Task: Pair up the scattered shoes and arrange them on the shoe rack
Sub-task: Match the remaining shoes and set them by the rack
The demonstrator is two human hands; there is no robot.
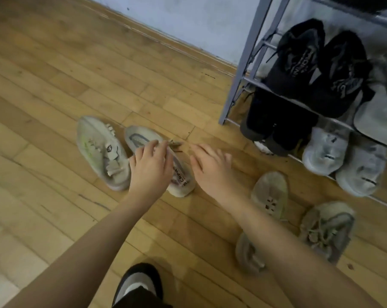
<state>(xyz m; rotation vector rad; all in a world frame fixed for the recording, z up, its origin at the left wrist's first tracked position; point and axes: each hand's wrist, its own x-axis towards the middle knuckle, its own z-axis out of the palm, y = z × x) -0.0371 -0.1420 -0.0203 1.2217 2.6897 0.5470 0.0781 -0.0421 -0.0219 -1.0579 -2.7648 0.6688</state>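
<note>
Left hand (151,167) rests on pale sneaker (143,141); right hand (212,165) open beside it, shoe rack (252,52) right.

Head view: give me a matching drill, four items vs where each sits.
Items:
1. black shoes
2. light grey shoes
3. left hand
4. tan shoes

Places:
A. on a pale shoe, floor centre
B. floor, near the rack's foot, by the right forearm
C. rack's middle shelf
D. rack's lowest shelf, toes pointing out

Pairs: 1-C, 2-D, 3-A, 4-B
</note>
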